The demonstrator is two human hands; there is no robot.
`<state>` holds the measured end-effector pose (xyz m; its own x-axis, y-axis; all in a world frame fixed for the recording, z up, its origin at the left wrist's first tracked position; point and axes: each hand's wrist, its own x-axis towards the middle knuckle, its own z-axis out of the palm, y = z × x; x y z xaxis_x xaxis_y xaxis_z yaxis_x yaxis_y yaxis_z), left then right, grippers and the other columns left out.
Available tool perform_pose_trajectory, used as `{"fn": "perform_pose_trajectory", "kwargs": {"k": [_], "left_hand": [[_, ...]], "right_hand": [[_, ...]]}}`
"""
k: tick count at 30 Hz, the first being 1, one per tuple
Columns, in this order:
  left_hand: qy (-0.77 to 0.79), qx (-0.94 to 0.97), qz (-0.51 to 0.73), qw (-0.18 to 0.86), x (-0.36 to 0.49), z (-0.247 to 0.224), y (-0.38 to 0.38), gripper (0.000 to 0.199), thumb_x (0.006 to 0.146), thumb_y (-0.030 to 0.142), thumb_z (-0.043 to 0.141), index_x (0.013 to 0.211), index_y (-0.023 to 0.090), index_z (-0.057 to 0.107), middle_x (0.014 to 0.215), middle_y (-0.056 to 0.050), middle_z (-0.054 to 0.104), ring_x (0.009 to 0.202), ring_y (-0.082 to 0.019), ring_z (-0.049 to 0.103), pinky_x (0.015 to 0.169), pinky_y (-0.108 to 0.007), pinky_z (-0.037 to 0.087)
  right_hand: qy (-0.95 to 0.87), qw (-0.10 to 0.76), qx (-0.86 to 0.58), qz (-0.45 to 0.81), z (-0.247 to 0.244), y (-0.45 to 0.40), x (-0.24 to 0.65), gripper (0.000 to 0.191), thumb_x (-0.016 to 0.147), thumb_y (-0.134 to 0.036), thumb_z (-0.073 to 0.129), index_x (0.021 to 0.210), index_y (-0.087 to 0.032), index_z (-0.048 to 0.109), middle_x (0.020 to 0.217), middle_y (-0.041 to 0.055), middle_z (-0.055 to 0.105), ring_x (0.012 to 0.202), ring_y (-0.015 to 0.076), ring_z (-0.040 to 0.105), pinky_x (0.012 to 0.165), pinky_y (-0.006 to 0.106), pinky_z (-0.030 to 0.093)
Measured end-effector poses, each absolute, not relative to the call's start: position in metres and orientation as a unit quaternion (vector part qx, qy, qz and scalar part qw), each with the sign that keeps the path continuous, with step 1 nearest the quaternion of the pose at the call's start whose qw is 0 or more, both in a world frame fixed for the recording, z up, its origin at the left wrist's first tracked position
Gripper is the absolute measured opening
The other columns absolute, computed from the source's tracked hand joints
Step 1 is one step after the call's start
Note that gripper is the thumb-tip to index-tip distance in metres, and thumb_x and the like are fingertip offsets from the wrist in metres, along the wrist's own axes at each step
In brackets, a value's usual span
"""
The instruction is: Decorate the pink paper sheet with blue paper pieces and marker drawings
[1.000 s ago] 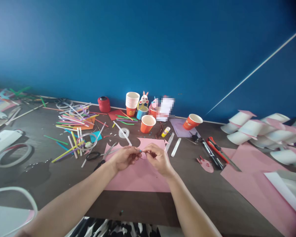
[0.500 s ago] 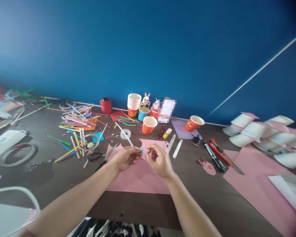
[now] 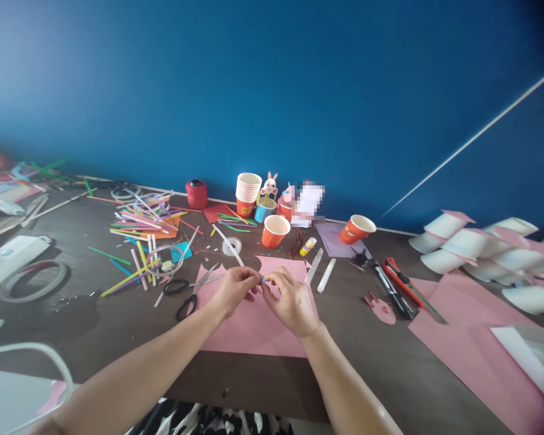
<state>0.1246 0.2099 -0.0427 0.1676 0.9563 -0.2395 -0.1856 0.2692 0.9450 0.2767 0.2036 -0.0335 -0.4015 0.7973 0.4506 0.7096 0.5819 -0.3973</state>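
Note:
Over a sheet of pink paper [image 3: 258, 338], my left hand [image 3: 236, 291] pinches a tiny blue piece [image 3: 262, 279], too small to name. My right hand [image 3: 294, 302] meets it there, its thumb and forefinger closed at the same blue piece. The fingertips of both hands nearly touch and partly hide it. Scissors with black handles [image 3: 187, 297] lie just left of my left hand. A pale straw-like strip [image 3: 229, 246] runs from behind the left fingers toward a roll of clear tape [image 3: 231, 246]; whether the hand touches it, I cannot tell.
Colourful straws [image 3: 145, 220] spread at left. Behind the paper stand an orange paper cup [image 3: 275, 232], a cup stack [image 3: 245, 205] and a glue stick [image 3: 307, 246]. A red utility knife [image 3: 405, 284] and a pink rabbit-shaped cutout [image 3: 383, 309] lie at right, near joined white cups [image 3: 466, 244].
My right hand has moved left, and its fingertips have closed in on the blue piece at my left fingertips. The left hand stays nearly in place.

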Motion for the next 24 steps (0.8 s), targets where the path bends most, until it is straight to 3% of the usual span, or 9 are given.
{"fn": "perform_pose_trajectory", "kwargs": {"k": [6,17,24], "left_hand": [[0.478,0.440,0.449,0.613,0.127,-0.045,0.208,0.021,0.068,0.030,0.059,0.075,0.012,0.066,0.059,-0.002,0.056,0.055,-0.011,0.052,0.046,-0.020,0.043],[0.437,0.560,0.437,0.552,0.127,-0.049,0.201,0.036,0.072,0.014,0.049,0.105,0.019,0.063,0.092,-0.006,0.057,0.072,-0.013,0.054,0.057,-0.022,0.045],[0.470,0.621,0.433,0.455,0.127,-0.051,0.201,0.032,0.074,0.014,0.049,0.102,0.017,0.064,0.094,-0.008,0.060,0.074,-0.014,0.054,0.060,-0.022,0.045]], "right_hand": [[-0.835,0.299,-0.460,0.052,-0.033,0.203,0.276,0.010,0.084,-0.019,0.046,0.087,-0.018,0.056,0.084,0.0056,0.058,0.072,0.0147,0.057,0.057,0.023,0.038],[-0.795,0.316,-0.514,0.058,-0.037,0.206,0.278,0.011,0.084,-0.022,0.046,0.081,-0.018,0.057,0.078,0.0043,0.057,0.071,0.0144,0.055,0.060,0.022,0.039],[-0.696,0.397,-0.556,0.223,-0.038,0.212,0.281,0.012,0.077,-0.027,0.052,0.071,-0.018,0.057,0.071,0.0026,0.059,0.061,0.0131,0.053,0.057,0.024,0.040]]}}
